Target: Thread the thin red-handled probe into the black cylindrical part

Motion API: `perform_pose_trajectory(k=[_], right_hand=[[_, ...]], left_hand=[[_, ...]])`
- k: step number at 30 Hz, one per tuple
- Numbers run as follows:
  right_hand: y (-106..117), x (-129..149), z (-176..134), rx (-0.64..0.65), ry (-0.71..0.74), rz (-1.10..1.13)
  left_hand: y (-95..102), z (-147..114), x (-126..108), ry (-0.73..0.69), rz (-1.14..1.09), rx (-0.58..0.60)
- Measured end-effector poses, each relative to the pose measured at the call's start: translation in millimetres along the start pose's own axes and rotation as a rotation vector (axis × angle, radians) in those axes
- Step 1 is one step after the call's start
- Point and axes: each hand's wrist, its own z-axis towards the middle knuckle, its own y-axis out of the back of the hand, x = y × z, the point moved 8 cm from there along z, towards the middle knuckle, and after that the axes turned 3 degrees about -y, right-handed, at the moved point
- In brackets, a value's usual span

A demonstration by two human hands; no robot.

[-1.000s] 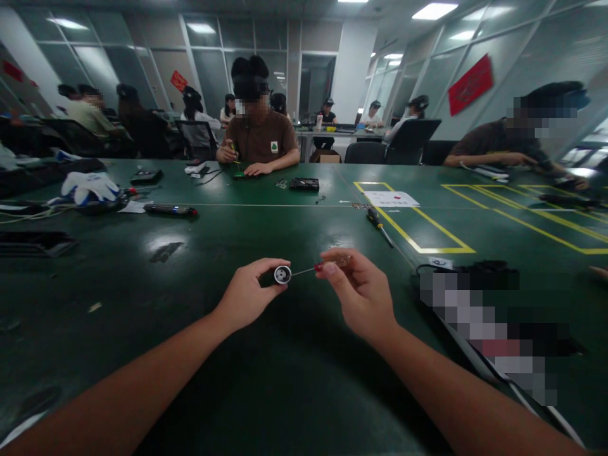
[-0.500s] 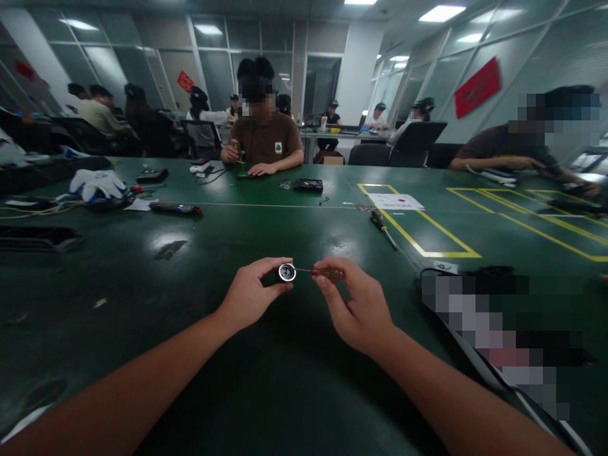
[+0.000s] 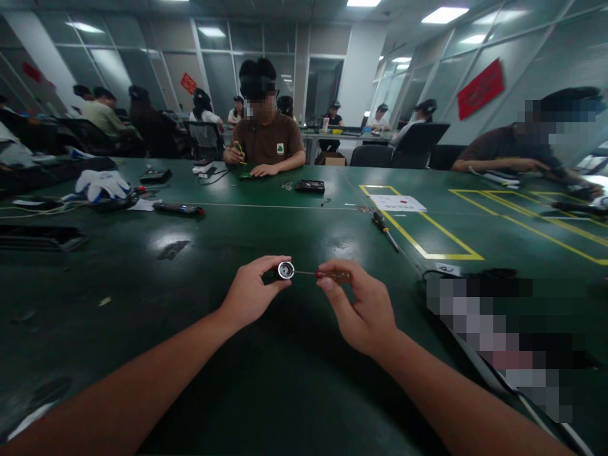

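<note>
Between the thumb and fingers of my left hand (image 3: 254,288) is a small round connector (image 3: 285,271), dark outside with a silvery ring and pin-like details inside its face, which is turned toward me. My right hand (image 3: 358,301) is closed around the clear handle of a small screwdriver (image 3: 335,275) with a red collar. Its thin shaft points left and its tip meets the connector's right side; whether it sits in a screw is too small to tell. Both hands are held above the green table (image 3: 266,392).
A yellow-and-black screwdriver (image 3: 386,230) lies beyond my right hand, near a white paper (image 3: 398,202) and yellow tape outlines. White gloves (image 3: 102,185) and a dark pen-shaped tool (image 3: 178,209) lie at left. A co-worker (image 3: 266,139) sits opposite, near a black box (image 3: 310,186).
My right hand has shifted slightly right, and more of the screwdriver shaft shows between it and the connector. The connector's face has turned a little. The whole view has shifted slightly.
</note>
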Motion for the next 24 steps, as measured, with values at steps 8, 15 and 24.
perform_pose_trajectory(k=[8, 15, 24], right_hand=[[-10.0, 0.7, -0.7, 0.067, -0.003, -0.022], [-7.7, 2.2, 0.3, 0.052, 0.004, -0.014], [-5.7, 4.2, 0.4, 0.040, 0.000, -0.004]], left_hand=[[-4.0, -0.8, -2.9, -0.044, -0.001, 0.029], [-3.0, -0.4, -8.1, -0.089, -0.010, 0.023], [-2.7, -1.0, -7.6, -0.096, -0.009, 0.030]])
